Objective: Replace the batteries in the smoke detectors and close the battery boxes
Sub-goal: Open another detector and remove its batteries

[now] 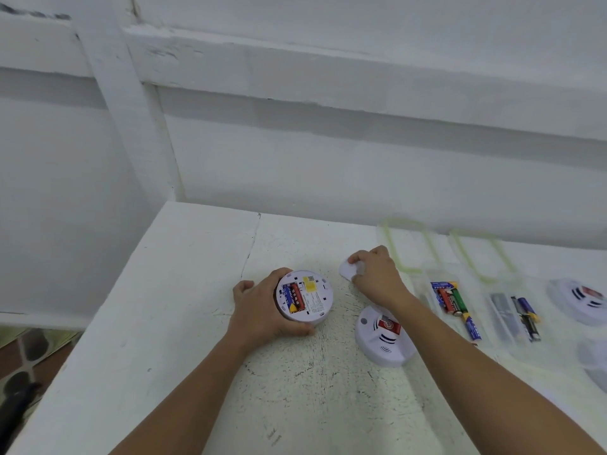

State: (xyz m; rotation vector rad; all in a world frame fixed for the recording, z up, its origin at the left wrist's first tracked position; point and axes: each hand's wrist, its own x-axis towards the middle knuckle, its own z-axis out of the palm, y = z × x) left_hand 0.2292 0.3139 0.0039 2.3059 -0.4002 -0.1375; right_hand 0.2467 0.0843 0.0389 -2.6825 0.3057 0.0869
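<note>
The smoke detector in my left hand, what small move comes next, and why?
Probably carry the white cover, pinched by the right hand, over to the smoke detector that the left hand grips and press it shut: its battery box lies open with batteries seated.

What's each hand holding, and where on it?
Left hand grips the round white smoke detector, open back up, by its rim. Right hand pinches the small white plastic cover at its edge.

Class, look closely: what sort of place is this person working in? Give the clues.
Probably a plain utility room or makeshift work corner: a rough white-painted bench stands against a bare painted wall with beams, patterned floor tiles show beside it, and batteries sorted in clear boxes lie beside smoke detectors.
</note>
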